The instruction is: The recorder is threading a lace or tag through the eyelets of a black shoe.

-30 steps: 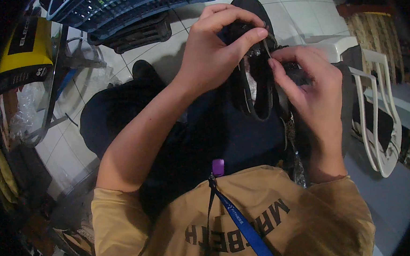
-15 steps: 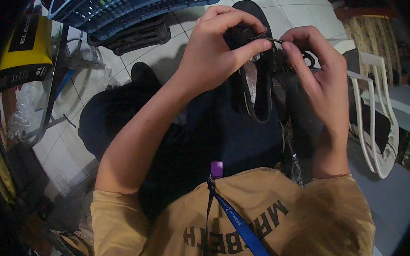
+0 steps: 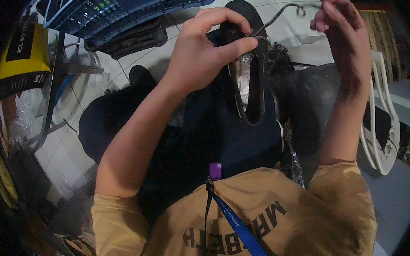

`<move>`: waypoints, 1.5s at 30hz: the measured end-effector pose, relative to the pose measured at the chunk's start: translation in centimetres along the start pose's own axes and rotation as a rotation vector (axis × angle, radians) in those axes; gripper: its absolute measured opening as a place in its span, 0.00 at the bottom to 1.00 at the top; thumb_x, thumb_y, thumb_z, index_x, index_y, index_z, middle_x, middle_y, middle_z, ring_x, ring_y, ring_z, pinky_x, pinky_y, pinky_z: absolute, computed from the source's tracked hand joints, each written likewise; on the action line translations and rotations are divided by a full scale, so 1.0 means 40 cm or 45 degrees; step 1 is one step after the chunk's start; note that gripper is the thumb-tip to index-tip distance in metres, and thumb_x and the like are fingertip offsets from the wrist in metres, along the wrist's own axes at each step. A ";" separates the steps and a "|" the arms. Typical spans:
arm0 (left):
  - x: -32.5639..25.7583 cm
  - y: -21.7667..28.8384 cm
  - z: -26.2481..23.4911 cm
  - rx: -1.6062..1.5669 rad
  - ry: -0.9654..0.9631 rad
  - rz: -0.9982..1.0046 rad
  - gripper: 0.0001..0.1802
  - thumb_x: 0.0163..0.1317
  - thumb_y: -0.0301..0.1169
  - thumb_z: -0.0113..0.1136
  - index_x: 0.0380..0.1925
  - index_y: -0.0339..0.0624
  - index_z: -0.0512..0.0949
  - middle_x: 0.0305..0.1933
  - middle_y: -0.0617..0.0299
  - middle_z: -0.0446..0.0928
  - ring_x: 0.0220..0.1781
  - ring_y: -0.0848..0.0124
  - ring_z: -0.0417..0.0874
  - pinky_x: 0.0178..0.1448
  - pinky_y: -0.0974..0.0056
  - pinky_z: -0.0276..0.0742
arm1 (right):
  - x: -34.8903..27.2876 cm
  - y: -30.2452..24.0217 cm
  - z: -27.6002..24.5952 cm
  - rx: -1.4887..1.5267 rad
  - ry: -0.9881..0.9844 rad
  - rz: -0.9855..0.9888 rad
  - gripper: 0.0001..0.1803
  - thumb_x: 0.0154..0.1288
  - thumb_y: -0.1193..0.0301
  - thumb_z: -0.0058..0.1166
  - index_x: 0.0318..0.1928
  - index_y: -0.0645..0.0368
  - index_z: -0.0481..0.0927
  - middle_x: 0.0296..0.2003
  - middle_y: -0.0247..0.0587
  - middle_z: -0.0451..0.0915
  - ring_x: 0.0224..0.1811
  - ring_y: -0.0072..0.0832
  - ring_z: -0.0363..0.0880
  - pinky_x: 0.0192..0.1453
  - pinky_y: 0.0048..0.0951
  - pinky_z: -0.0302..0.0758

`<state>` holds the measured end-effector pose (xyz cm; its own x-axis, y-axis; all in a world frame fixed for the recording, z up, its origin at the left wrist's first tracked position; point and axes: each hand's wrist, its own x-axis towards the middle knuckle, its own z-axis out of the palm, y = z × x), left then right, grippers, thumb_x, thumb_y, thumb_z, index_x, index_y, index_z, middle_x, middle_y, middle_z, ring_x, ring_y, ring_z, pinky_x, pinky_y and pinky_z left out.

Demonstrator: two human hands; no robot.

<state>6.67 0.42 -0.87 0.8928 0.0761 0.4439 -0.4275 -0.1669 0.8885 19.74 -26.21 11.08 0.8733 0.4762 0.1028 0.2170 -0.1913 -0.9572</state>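
My L hand [image 3: 205, 48] pinches a dark cord [image 3: 274, 19], thumb to index, over the dark shoe [image 3: 243, 81] on my lap [image 3: 198, 128]; R hand [image 3: 347, 32], raised out to the R, pinches the cord's far end, a bit blurry. Writing: dark block letters on my tan shirt [image 3: 287, 240], small pale print on blue lanyard [image 3: 245, 233], pale lettering on yellow/blk pkg [image 3: 24, 64], far L.

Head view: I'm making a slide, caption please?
A dark cord runs from left hand, at a black shoe, to right hand.

Dark cord [image 3: 280, 11] in left fingers [image 3: 241, 44]
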 end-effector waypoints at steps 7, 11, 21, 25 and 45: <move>0.002 0.000 -0.001 0.010 -0.002 -0.087 0.10 0.62 0.27 0.81 0.40 0.41 0.88 0.43 0.69 0.86 0.51 0.76 0.85 0.64 0.66 0.77 | 0.073 0.091 0.058 0.735 0.336 0.067 0.19 0.78 0.64 0.69 0.62 0.60 0.84 0.47 0.36 0.90 0.55 0.37 0.91 0.57 0.34 0.87; 0.004 0.017 -0.002 0.036 -0.005 -0.149 0.10 0.63 0.27 0.81 0.41 0.41 0.88 0.43 0.69 0.86 0.51 0.77 0.85 0.62 0.67 0.77 | 0.082 0.130 0.099 0.795 0.244 0.123 0.27 0.83 0.68 0.62 0.74 0.65 0.74 0.62 0.50 0.86 0.68 0.43 0.87 0.74 0.37 0.85; 0.001 0.018 0.008 -0.062 0.029 -0.215 0.11 0.64 0.29 0.81 0.42 0.40 0.87 0.45 0.70 0.86 0.51 0.78 0.83 0.63 0.67 0.77 | -0.058 0.167 0.118 -0.235 0.305 -0.228 0.09 0.74 0.72 0.72 0.51 0.60 0.91 0.46 0.34 0.88 0.49 0.20 0.85 0.60 0.27 0.80; 0.003 0.018 0.003 -0.095 0.023 -0.226 0.11 0.65 0.30 0.81 0.41 0.41 0.87 0.45 0.69 0.86 0.53 0.77 0.83 0.64 0.67 0.76 | -0.107 0.178 0.147 -0.344 -0.051 -0.213 0.14 0.69 0.72 0.76 0.52 0.63 0.91 0.49 0.39 0.89 0.53 0.27 0.86 0.64 0.29 0.79; -0.001 0.019 -0.002 -0.088 0.039 -0.292 0.10 0.67 0.29 0.78 0.42 0.40 0.86 0.44 0.70 0.84 0.52 0.78 0.82 0.62 0.68 0.75 | -0.185 0.151 -0.081 -0.148 0.009 0.248 0.10 0.77 0.73 0.69 0.53 0.66 0.92 0.38 0.38 0.91 0.37 0.23 0.88 0.40 0.26 0.81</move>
<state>6.29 0.37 -0.21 0.9633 0.1346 0.2322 -0.2239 -0.0743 0.9718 16.01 -33.67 5.41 0.9066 0.4147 -0.0783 0.0926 -0.3766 -0.9217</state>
